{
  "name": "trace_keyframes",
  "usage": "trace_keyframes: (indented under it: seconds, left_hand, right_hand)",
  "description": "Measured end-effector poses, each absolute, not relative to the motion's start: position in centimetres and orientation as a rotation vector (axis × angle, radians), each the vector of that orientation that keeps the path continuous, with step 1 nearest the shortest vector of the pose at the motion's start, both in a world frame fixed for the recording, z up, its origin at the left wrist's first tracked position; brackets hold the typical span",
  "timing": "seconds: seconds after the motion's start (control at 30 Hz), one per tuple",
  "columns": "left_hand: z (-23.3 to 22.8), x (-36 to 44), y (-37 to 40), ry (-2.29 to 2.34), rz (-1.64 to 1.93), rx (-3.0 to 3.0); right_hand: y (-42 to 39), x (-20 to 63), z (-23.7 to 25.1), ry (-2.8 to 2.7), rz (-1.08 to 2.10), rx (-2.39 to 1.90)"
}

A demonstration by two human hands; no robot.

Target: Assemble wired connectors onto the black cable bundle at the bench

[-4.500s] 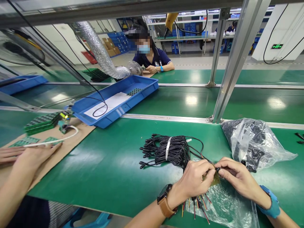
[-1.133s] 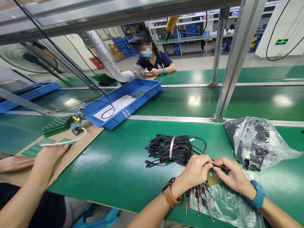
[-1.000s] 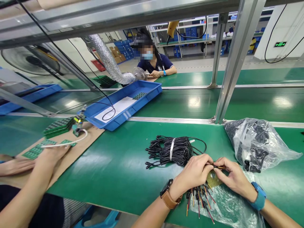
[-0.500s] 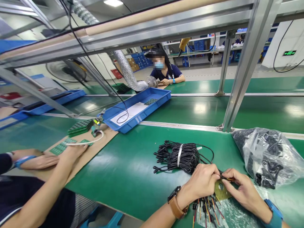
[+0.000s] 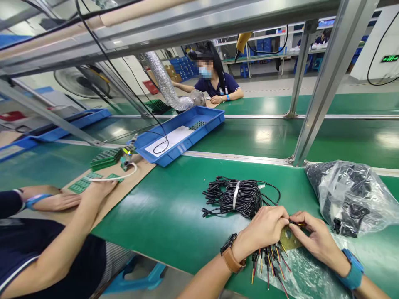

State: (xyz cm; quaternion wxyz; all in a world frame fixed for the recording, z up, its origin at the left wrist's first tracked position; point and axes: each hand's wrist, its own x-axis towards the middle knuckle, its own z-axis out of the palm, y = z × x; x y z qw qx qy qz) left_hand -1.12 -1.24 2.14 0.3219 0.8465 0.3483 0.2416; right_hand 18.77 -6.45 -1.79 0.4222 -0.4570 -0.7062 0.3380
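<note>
My left hand (image 5: 268, 226) is closed in a pinch on a thin black cable, close to its bared end. Facing it, my right hand (image 5: 316, 234) pinches the coloured wires (image 5: 299, 224) of that end, thumb and forefinger pressed together. The fingertips of both hands nearly meet and partly hide the wires. Just below them lies a yellowish plate (image 5: 287, 240) with a round hole. Left of my hands rests a bundle of black cables (image 5: 241, 198) tied with a white band. Several loose wire ends (image 5: 270, 259), red, yellow and black, fan out under my left wrist.
A clear plastic bag (image 5: 352, 201) of black parts stands at the right. Plastic film (image 5: 307, 272) lies under my right forearm. Beyond the bench rail is a blue tray (image 5: 174, 160). At left, a co-worker's hands (image 5: 101, 189) touch green circuit boards; another person sits opposite.
My fingertips have come closer together at the wires. The view has shifted slightly. Across the bench, the other person's arm now reaches out toward the left.
</note>
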Motion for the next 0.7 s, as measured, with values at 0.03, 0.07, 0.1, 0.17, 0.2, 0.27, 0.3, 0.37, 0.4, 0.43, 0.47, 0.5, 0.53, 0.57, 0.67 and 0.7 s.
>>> trace_keyframes:
  seconds: [0.03,0.07,0.1,0.17,0.2,0.27,0.3,0.37,0.4,0.43,0.47,0.5,0.53,0.57,0.67,0.7]
  left_hand:
    - [2.4,-1.2,-1.2,0.901,0.627,2.218]
    - [2.6,-1.3,-1.1,0.892,0.617,2.209]
    - [2.8,-1.5,-1.0,0.887,0.605,2.198]
    - [3.0,-1.7,-0.8,0.881,0.586,2.182]
    - [2.9,-1.8,-0.7,0.878,0.582,2.18]
    - [2.6,-1.8,-0.6,0.872,0.59,2.188]
    - [2.4,-1.8,-0.6,0.873,0.599,2.192]
    - [1.9,-1.7,-0.7,0.885,0.616,2.197]
    - [1.6,-1.7,-0.8,0.891,0.623,2.2]
    - [1.4,-1.6,-0.9,0.895,0.629,2.203]
    - [1.3,-1.5,-1.0,0.898,0.636,2.206]
    - [1.2,-1.5,-1.1,0.898,0.64,2.209]
    - [1.1,-1.4,-1.1,0.897,0.643,2.212]
    - [1.1,-1.4,-1.2,0.896,0.644,2.213]
    - [1.4,-1.4,-1.3,0.901,0.653,2.205]
    - [1.5,-1.4,-1.3,0.901,0.657,2.198]
  right_hand:
    - [-6.5,18.8,-1.7,-1.775,0.843,-1.148]
    - [-6.6,18.8,-1.7,-1.783,0.841,-1.155]
    - [-6.6,18.9,-1.7,-1.792,0.841,-1.161]
    - [-6.8,18.9,-1.7,-1.804,0.833,-1.173]
    - [-6.8,19.0,-1.8,-1.808,0.826,-1.178]
    - [-6.9,19.0,-1.8,-1.813,0.808,-1.179]
    - [-6.9,19.0,-1.8,-1.814,0.8,-1.171]
    - [-6.8,18.8,-1.6,-1.818,0.791,-1.145]
    - [-6.8,18.7,-1.5,-1.82,0.791,-1.131]
    - [-6.8,18.6,-1.4,-1.822,0.795,-1.119]
    - [-6.7,18.4,-1.3,-1.822,0.803,-1.111]
    - [-6.7,18.3,-1.1,-1.822,0.815,-1.106]
    - [-6.7,18.2,-1.0,-1.819,0.829,-1.103]
    - [-6.7,18.2,-0.9,-1.815,0.841,-1.101]
    - [-6.6,18.1,-0.7,-1.806,0.862,-1.098]
    - [-6.6,18.1,-0.6,-1.805,0.857,-1.097]
